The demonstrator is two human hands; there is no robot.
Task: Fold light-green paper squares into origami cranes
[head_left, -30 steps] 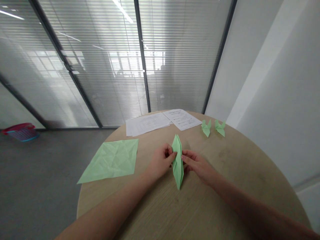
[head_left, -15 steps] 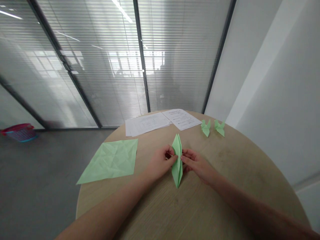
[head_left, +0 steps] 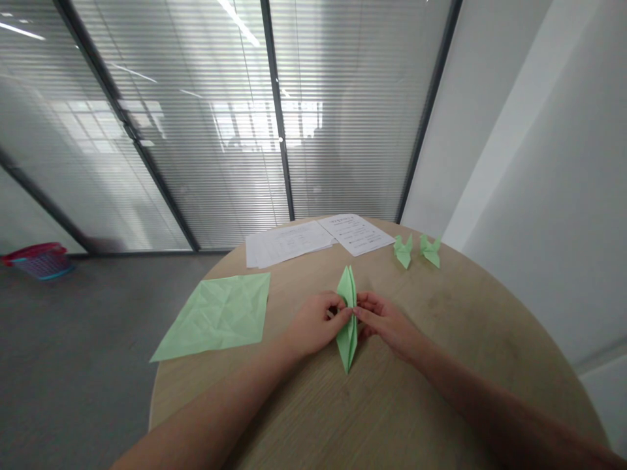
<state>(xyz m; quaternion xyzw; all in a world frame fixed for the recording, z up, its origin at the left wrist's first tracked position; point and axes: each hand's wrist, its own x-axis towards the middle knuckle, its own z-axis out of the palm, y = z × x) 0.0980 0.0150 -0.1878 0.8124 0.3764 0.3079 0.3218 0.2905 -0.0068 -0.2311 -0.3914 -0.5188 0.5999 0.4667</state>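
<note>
Between my hands is a light green folded paper, a long diamond with pointed ends and layered folds along its length. My left hand pinches its left side, the thumb lying across the middle of the paper. From the right, my right hand grips the opposite edge with thumb and fingers. Both thumb tips nearly meet at the centre. Some fingers are hidden behind the paper. A creased green paper sheet lies flat to the left of my left hand.
Two small folded green paper figures stand at the table's back right. White printed sheets lie at the far edge of the round wooden table. Beyond it is a glass partition with blinds. A red and blue basket sits on the floor.
My left thumb has slid slightly to the right across the folded paper, and the paper has shifted a little towards me. My right hand has hardly moved.
</note>
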